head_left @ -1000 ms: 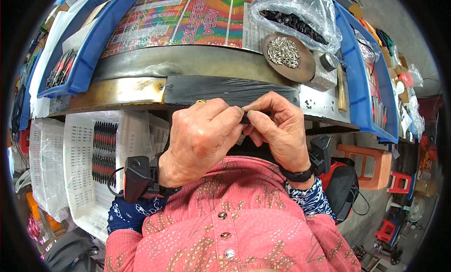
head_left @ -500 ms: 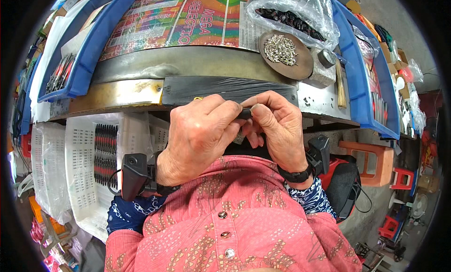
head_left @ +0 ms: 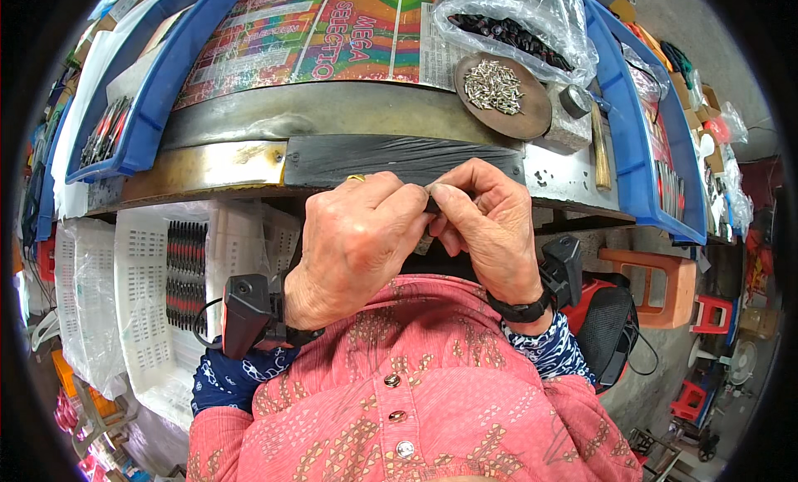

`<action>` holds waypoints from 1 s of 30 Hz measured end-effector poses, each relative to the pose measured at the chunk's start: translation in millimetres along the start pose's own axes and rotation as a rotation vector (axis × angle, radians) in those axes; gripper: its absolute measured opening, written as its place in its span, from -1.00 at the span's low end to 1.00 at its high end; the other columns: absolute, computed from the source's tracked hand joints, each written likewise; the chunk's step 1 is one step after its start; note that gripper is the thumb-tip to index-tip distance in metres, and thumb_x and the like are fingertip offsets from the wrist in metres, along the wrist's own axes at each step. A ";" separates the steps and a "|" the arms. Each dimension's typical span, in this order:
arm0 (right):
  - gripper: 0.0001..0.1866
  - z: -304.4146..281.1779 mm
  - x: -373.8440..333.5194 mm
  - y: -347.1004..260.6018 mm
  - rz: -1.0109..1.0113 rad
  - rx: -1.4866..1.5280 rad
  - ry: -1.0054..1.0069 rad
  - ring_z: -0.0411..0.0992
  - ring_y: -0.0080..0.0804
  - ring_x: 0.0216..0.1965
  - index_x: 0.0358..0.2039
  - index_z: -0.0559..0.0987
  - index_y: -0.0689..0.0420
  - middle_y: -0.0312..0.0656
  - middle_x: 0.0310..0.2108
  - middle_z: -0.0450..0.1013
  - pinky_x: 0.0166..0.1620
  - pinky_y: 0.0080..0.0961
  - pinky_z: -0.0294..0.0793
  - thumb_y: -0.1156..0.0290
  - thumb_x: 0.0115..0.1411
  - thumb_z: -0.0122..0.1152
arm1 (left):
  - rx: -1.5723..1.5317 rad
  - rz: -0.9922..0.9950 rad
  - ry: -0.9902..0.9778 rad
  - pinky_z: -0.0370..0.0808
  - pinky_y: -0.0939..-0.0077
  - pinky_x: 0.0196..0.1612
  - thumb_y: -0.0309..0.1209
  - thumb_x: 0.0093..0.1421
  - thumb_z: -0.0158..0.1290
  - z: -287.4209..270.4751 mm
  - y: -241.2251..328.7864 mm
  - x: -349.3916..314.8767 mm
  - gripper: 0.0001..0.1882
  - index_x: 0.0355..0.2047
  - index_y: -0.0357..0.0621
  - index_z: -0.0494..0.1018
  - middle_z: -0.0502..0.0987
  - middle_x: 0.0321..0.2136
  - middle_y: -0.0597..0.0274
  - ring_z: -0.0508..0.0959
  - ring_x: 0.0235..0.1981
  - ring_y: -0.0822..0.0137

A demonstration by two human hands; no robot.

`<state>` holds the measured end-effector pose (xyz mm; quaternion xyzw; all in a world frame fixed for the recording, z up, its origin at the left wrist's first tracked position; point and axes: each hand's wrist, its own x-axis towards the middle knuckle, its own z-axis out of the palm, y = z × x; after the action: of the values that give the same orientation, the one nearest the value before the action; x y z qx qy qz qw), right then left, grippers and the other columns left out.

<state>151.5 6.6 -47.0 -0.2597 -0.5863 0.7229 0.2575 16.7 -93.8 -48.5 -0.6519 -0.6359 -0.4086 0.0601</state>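
My left hand (head_left: 364, 241) and my right hand (head_left: 489, 228) meet in front of the bench edge, fingertips pinched together. Between them is a small dark piece (head_left: 432, 204), mostly covered by my fingers, so its kind cannot be made out. Both hands are closed on it, the right thumb pressing from above. Beyond my right hand, a round brown dish (head_left: 532, 109) holds a heap of small silvery metal pins (head_left: 494, 87). Behind that dish lies a clear plastic bag (head_left: 573, 16) with many small black parts (head_left: 515, 39) inside.
Blue trays (head_left: 158, 108) (head_left: 665, 170) with red-and-black items flank the bench. A white perforated crate (head_left: 154, 349) at lower left holds rows of black-and-red pieces (head_left: 186, 274). Beside the dish sit a stone block (head_left: 568, 128) and a brush (head_left: 602, 162). An orange stool (head_left: 665, 295) stands right.
My right thumb has shifted and closed down over the dark piece, which shows less now. The left hand has moved very slightly right.
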 end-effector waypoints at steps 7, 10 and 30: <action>-0.84 0.7 0.2 3.9 -0.024 0.008 0.021 0.29 -0.78 -0.65 -0.34 0.51 0.21 -0.34 -0.60 0.43 -0.61 -0.79 0.23 0.39 0.31 0.16 | -0.013 0.004 0.028 0.45 0.28 -0.50 -0.50 -0.05 0.19 0.8 -1.9 2.3 -0.85 -0.50 -0.13 0.41 0.38 -0.60 0.18 0.49 -0.56 0.12; -0.83 -1.7 1.2 0.9 -0.009 0.101 -0.050 0.30 -0.77 -0.65 -0.32 0.52 0.22 -0.34 -0.59 0.44 -0.61 -0.79 0.24 0.37 0.32 0.16 | -0.083 -0.069 0.024 0.45 0.27 -0.50 -0.51 -0.06 0.19 -3.2 -1.3 2.4 -0.85 -0.47 -0.14 0.43 0.40 -0.59 0.17 0.50 -0.54 0.10; -0.76 -20.4 -6.3 -30.6 -0.172 -0.194 0.048 0.34 -0.73 -0.55 -0.07 0.47 0.33 -0.26 -0.46 0.48 -0.50 -0.77 0.32 0.55 0.25 0.17 | 0.089 -0.130 -0.024 0.45 0.56 -0.39 -0.55 0.03 0.23 -72.2 -43.5 51.9 -0.75 -0.24 -0.26 0.51 0.50 -0.53 0.14 0.50 -0.53 0.38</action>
<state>172.0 22.4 -20.1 -0.2495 -0.6671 0.6316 0.3064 -61.8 -88.5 11.5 -0.6108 -0.6951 -0.3753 0.0549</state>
